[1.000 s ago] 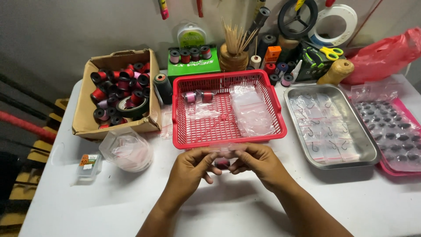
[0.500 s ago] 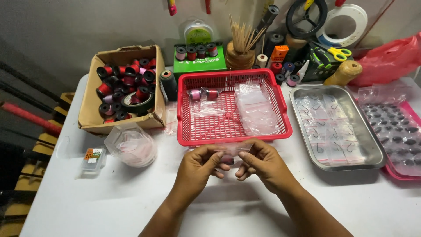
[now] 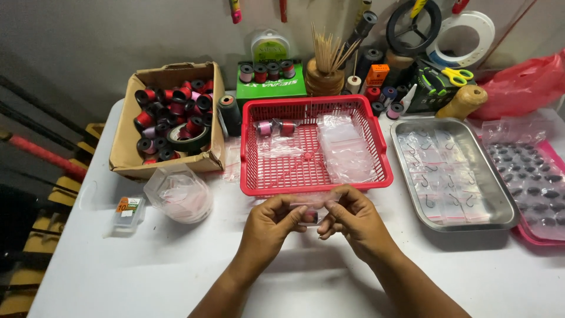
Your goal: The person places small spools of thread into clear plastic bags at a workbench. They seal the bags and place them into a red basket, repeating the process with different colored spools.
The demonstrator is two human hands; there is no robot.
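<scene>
Both hands have lifted slightly toward the red basket (image 3: pixel 316 147), bag unchanged. Left hand (image 3: pixel 272 222) and right hand (image 3: pixel 352 219) together pinch 1 small clear bag (image 3: pixel 308 207) holding a spool, just before the basket; best keep the top edge level.

Basket (image 3: pixel 312 176) mid-bench (image 3: pixel 147 277), two spools (image 3: pixel 273 127) and bags (image 3: pixel 347 150) in it. Box (image 3: pixel 126 150) of spools left of basket; cone (image 3: pixel 229 115) between them. Bag bundle (image 3: pixel 176 193) before box, small case (image 3: pixel 128 211) to its left. Tray (image 3: pixel 506 203) of hooks right of basket; sinker tray (image 3: pixel 529 176) further right. Stick holder (image 3: pixel 325 79), scissors (image 3: pixel 450 76), tape rolls (image 3: pixel 465 35) behind, against wall. Hands (image 3: pixel 312 221) before basket, pinching small bag (image 3: pixel 309 206) between them.
</scene>
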